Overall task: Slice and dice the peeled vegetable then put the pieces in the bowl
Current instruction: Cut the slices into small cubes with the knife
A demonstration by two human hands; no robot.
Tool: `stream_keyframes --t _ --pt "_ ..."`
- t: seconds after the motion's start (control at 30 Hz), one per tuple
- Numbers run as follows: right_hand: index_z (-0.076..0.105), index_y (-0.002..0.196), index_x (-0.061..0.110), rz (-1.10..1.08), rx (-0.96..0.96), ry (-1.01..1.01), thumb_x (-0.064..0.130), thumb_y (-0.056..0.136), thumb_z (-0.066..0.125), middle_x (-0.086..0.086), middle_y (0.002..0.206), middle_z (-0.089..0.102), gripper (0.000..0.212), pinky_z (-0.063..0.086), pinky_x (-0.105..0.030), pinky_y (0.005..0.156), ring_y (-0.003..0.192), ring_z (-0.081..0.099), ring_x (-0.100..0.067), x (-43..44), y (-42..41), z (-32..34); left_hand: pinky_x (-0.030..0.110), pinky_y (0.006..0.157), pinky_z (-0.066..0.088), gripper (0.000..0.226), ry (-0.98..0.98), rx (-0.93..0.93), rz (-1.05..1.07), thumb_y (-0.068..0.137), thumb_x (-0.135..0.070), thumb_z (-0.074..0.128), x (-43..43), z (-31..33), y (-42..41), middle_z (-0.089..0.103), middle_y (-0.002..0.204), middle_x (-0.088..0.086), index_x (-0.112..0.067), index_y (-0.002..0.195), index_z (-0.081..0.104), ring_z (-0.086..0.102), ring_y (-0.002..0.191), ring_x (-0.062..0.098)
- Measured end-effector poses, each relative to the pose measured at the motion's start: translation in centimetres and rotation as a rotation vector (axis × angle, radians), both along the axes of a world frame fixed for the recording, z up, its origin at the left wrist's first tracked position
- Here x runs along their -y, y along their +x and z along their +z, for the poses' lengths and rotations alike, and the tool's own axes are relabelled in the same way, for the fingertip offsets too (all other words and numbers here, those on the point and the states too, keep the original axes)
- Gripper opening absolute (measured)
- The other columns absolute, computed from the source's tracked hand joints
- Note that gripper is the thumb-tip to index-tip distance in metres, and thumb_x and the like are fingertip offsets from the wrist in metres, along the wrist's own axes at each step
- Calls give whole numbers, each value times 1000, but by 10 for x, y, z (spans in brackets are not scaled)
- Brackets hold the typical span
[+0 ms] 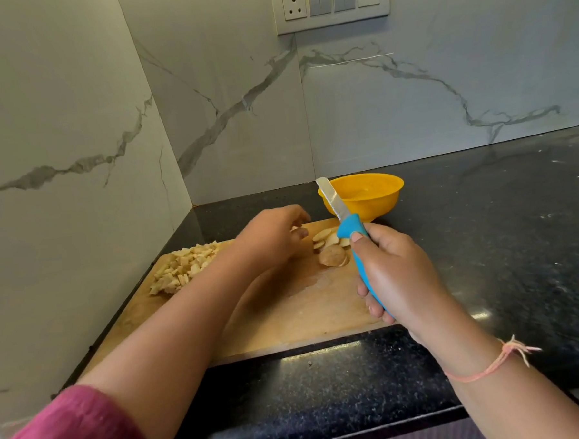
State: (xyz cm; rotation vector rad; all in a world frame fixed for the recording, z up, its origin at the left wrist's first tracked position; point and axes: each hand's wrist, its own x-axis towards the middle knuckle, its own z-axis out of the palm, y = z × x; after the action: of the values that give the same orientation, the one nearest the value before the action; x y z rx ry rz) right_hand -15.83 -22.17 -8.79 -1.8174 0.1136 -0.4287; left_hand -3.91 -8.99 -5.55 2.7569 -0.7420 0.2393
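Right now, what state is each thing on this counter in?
Blue-handled knife: gripped by right hand, blade lifted.
Left hand: open, reaching toward slices.
Round vegetable slices: undiced, on wooden cutting board.
Diced pieces: piled at board's left.
Yellow plastic bowl: upright, no pieces visible.

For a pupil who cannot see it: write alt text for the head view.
The right hand holds a blue-handled knife over a wooden cutting board; the left hand hovers by vegetable slices. Diced pieces lie at left, a yellow bowl behind.

You have pale diced pieces heaped at the far-left corner of the cutting board. Round slices overlap far-right, near the upright yellow bowl.
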Motion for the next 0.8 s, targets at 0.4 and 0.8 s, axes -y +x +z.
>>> stream_keyframes --t 0.4,0.8 --pt "45 131 31 17 -16 -132 33 100 34 -3 69 53 33 33 -14 32 44 47 -11 -2 -3 2 27 97 45 41 -133 -95 -9 95 -21 56 11 -7 8 59 130 2 -18 135 48 57 113 16" --pt "46 133 24 120 -163 -493 34 98 40 2 78 56 37 42 -22 44 55 52 -10 -15 1 12 26 97 43 52 -23 -244 107 92 -23 61 -44 2 -5 56 134 1 -20 140 42 54 119 16"
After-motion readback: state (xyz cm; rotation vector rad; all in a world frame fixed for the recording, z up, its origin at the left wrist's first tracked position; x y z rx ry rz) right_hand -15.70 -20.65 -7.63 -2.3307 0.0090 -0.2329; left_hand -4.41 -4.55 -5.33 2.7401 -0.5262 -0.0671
